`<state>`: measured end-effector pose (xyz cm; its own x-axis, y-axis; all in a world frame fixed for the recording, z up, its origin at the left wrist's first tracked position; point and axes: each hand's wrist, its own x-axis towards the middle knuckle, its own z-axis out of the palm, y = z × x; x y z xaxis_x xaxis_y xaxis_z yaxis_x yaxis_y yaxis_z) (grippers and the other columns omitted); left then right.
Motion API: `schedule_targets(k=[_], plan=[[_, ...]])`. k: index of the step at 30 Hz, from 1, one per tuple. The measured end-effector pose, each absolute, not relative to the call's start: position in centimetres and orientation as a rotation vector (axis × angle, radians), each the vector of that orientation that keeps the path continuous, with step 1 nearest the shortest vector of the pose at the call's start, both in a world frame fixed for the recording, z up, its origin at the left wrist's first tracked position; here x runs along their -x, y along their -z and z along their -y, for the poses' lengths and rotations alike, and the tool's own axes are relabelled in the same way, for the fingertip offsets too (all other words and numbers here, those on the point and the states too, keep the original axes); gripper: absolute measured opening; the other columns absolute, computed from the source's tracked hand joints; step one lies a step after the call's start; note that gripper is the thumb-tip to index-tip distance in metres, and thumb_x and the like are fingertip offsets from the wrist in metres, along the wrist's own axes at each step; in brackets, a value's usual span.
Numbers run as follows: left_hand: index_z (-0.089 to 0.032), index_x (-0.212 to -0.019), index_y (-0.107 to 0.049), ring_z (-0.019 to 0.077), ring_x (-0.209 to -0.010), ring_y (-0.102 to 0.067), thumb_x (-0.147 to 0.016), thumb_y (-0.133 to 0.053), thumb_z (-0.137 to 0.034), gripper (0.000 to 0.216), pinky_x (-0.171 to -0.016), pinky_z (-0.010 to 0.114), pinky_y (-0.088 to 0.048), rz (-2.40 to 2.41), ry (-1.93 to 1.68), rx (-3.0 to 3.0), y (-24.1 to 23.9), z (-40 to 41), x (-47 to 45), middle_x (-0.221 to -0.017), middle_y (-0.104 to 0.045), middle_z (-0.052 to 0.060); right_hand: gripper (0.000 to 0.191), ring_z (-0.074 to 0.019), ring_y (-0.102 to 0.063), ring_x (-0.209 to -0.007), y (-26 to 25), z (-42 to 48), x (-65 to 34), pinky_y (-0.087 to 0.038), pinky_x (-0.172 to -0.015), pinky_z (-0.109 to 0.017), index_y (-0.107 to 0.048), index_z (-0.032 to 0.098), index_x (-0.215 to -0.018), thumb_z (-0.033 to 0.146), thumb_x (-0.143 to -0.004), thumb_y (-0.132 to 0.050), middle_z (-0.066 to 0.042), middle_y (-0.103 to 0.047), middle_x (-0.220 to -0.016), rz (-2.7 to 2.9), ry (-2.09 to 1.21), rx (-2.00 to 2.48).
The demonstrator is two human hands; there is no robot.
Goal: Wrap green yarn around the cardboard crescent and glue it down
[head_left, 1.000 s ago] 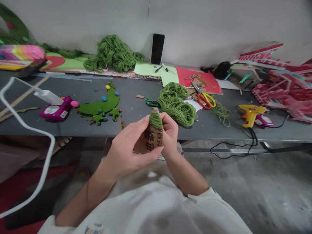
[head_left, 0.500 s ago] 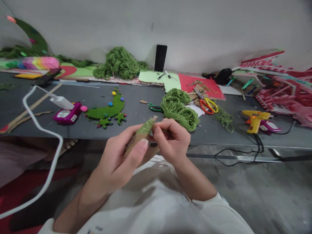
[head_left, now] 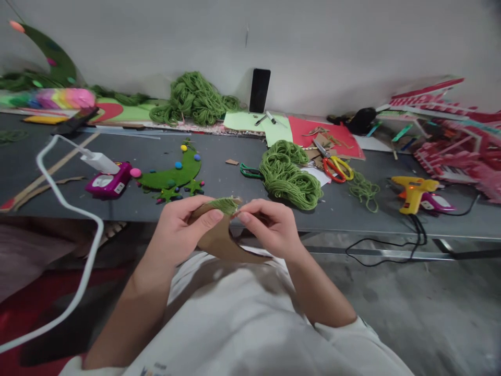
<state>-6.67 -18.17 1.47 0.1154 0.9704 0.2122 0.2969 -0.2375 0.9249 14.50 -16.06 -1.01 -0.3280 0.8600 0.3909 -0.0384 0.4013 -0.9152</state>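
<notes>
A curved brown cardboard crescent (head_left: pixel 219 239) is held above my lap, its upper end wrapped in green yarn (head_left: pixel 225 204). My left hand (head_left: pixel 182 227) grips it, thumb on the near face and fingers behind. At the wrapped tip, my right hand (head_left: pixel 270 224) pinches thumb and forefinger together; a strand of yarn seems to be between them, though it is mostly hidden. Just beyond my hands lies a looped green yarn skein (head_left: pixel 291 177) on the grey table. A green crescent ornament with pompoms (head_left: pixel 172 175) lies left of it.
Scissors (head_left: pixel 332 166) lie right of the skein. A yellow glue gun (head_left: pixel 414 192) stands near the right table edge, its black cord hanging down. A white cable (head_left: pixel 88 271) loops from the purple power socket (head_left: pixel 109 180). A phone (head_left: pixel 260 90) leans on the wall.
The cardboard has been turned so its broad face and lower curved end now show. My left hand has shifted slightly left and up; my right hand stays at the wrapped tip.
</notes>
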Motion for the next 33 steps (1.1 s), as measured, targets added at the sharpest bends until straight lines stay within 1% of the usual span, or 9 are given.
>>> schedule_targets(k=[4,7,9,11,13,18,24,28,33], plan=[[-0.018,-0.085,-0.078,0.0175,-0.066,-0.068,-0.091,-0.068,-0.041,0.026,-0.06,0.025,-0.051,-1.075,-1.022,-1.773,-1.8,18.2,7.3,-0.076,-0.076,0.004,0.028,-0.013,-0.06,-0.07,1.5,14.6,-15.8,-0.048,-0.066,-0.025,-0.074,0.015,-0.089,0.042,-0.092,-0.071,-0.005,-0.071,-0.081,1.693,-1.454,0.592],[-0.018,-0.08,-0.075,0.0134,-0.054,-0.06,-0.092,-0.065,-0.042,0.029,-0.048,0.023,-0.041,-1.069,-0.964,-1.882,-2.2,18.2,7.4,-0.068,-0.073,0.002,0.029,-0.0115,-0.056,-0.068,0.7,13.4,-16.8,-0.046,-0.064,-0.024,-0.072,0.014,-0.088,0.042,-0.092,-0.071,-0.004,-0.067,-0.078,1.842,-1.531,0.559],[-0.018,-0.078,-0.074,0.0112,-0.051,-0.054,-0.093,-0.064,-0.04,0.028,-0.047,0.022,-0.037,-1.079,-0.917,-1.949,-2.4,18.1,7.4,-0.063,-0.069,0.0,0.027,-0.0108,-0.054,-0.068,-0.5,12.5,-17.4,-0.046,-0.065,-0.023,-0.071,0.014,-0.087,0.04,-0.094,-0.068,-0.003,-0.066,-0.077,1.984,-1.487,0.539],[-0.019,-0.078,-0.073,0.0105,-0.053,-0.053,-0.094,-0.063,-0.038,0.027,-0.05,0.022,-0.038,-1.083,-0.864,-2.031,-2.8,18.1,7.2,-0.062,-0.066,-0.001,0.024,-0.0105,-0.054,-0.069,-2.0,11.8,-17.9,-0.046,-0.066,-0.022,-0.07,0.015,-0.087,0.036,-0.096,-0.066,-0.002,-0.067,-0.078,2.142,-1.406,0.503],[-0.02,-0.076,-0.071,0.0104,-0.053,-0.051,-0.094,-0.062,-0.036,0.027,-0.052,0.022,-0.039,-1.124,-0.805,-2.129,-3.1,18.3,6.9,-0.06,-0.063,-0.002,0.021,-0.0099,-0.053,-0.067,-3.7,11.2,-18.1,-0.044,-0.064,-0.02,-0.07,0.015,-0.087,0.032,-0.097,-0.063,-0.001,-0.066,-0.076,2.298,-1.296,0.481],[-0.021,-0.071,-0.066,0.0108,-0.05,-0.046,-0.095,-0.057,-0.034,0.029,-0.052,0.025,-0.033,-1.298,-0.75,-2.396,-3.9,19.3,6.0,-0.056,-0.055,-0.003,0.018,-0.0092,-0.049,-0.061,-6.8,11.4,-18.3,-0.038,-0.058,-0.021,-0.069,0.017,-0.08,0.025,-0.095,-0.062,0.0,-0.065,-0.071,2.519,-0.988,0.574],[-0.02,-0.076,-0.064,0.0114,-0.048,-0.047,-0.096,-0.057,-0.031,0.023,-0.052,0.028,-0.027,-1.402,-0.728,-2.617,-4.2,20.1,5.4,-0.06,-0.061,-0.003,0.024,-0.0086,-0.041,-0.053,-7.5,13.2,-18.6,-0.031,-0.052,-0.023,-0.067,0.019,-0.071,0.03,-0.093,-0.068,0.003,-0.057,-0.057,2.38,-0.916,0.805],[-0.021,-0.079,-0.067,0.0129,-0.051,-0.053,-0.096,-0.057,-0.031,0.022,-0.053,0.028,-0.028,-1.491,-0.746,-2.641,-4.1,20.2,5.2,-0.061,-0.064,-0.002,0.023,-0.0095,-0.046,-0.056,-6.9,14.2,-18.8,-0.035,-0.055,-0.023,-0.069,0.018,-0.079,0.032,-0.096,-0.064,0.001,-0.064,-0.064,2.333,-0.941,0.841],[-0.022,-0.09,-0.072,0.0137,-0.058,-0.06,-0.096,-0.057,-0.029,0.018,-0.056,0.028,-0.034,-1.543,-0.815,-2.606,-3.2,19.5,5.6,-0.072,-0.073,-0.001,0.021,-0.01,-0.05,-0.063,-4.8,16.0,-18.2,-0.039,-0.06,-0.023,-0.067,0.017,-0.087,0.032,-0.1,-0.058,0.0,-0.066,-0.074,2.213,-0.965,0.915]])
